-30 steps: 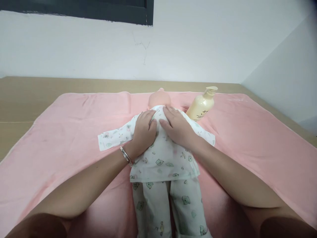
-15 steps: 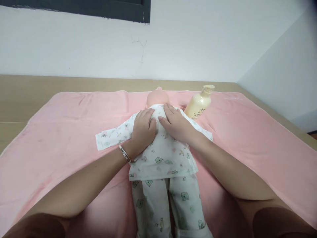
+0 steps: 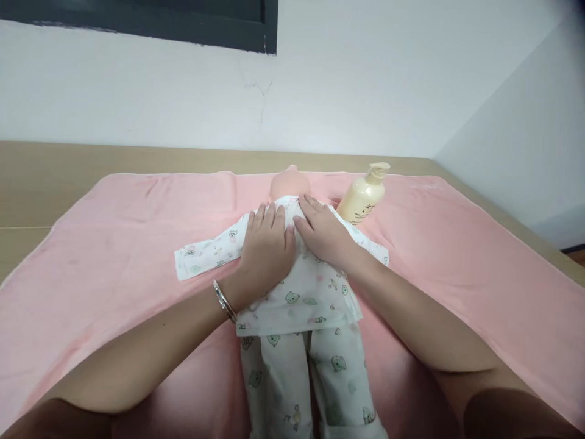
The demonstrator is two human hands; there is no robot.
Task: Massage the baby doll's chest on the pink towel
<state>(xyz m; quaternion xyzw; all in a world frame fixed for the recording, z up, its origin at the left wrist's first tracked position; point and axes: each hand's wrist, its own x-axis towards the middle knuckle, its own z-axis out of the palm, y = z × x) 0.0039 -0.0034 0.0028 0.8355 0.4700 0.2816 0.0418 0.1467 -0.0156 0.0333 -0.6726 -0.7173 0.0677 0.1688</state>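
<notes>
A baby doll [image 3: 291, 184] lies stretched out, its head toward the wall. It wears a white long-sleeved top [image 3: 315, 292] and matching trousers [image 3: 286, 378], both printed with small green animal figures. My left hand [image 3: 269, 247] rests flat on the left side of the top's upper part, fingers extended, with a silver bangle at the wrist. Opposite it, my right hand [image 3: 325, 231] lies flat on the upper right of the top, fingers extended toward the head. Both hands cover part of the top, and neither grips anything.
A cream pump bottle [image 3: 363, 196] leans at an angle just right of the doll's shoulder. Under everything spreads a pink blanket [image 3: 114, 256] on a wooden surface [image 3: 46, 164]. A white wall [image 3: 342, 79] rises behind, with a dark panel [image 3: 159, 18] at top left.
My left hand's fingers have straightened and swung to point more toward the head. My right hand stays nearly in place on the top. The view has shifted slightly.
</notes>
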